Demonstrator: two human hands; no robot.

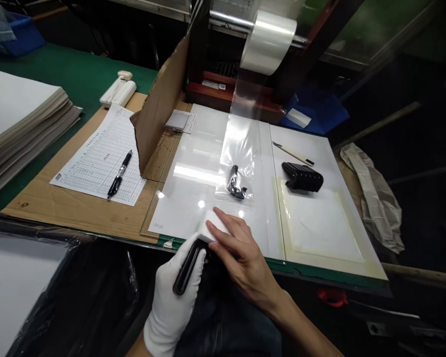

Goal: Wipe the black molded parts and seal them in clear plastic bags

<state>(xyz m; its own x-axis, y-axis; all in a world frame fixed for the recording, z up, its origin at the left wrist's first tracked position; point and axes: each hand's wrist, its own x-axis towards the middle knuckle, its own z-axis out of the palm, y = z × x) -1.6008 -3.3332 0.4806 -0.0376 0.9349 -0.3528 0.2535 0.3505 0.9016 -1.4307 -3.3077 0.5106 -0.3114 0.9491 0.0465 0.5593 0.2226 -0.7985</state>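
My left hand (174,292), in a white glove, grips a glossy black elongated part (187,270) near the table's front edge. My bare right hand (243,253) holds a white block or folded cloth (216,224) between thumb and fingers, against the upper end of the black part. Just beyond my hands, a small black curved piece (236,183) lies within clear plastic film (241,134), which hangs down from a roll (268,42). A black ribbed part (302,177) sits on the white surface to the right.
A cardboard divider (159,104) stands upright left of centre. Left of it lie a printed form (92,158), a pen (120,173) and a paper stack (18,119). A cutter (293,153) rests at the right. Behind is a blue bin (319,111).
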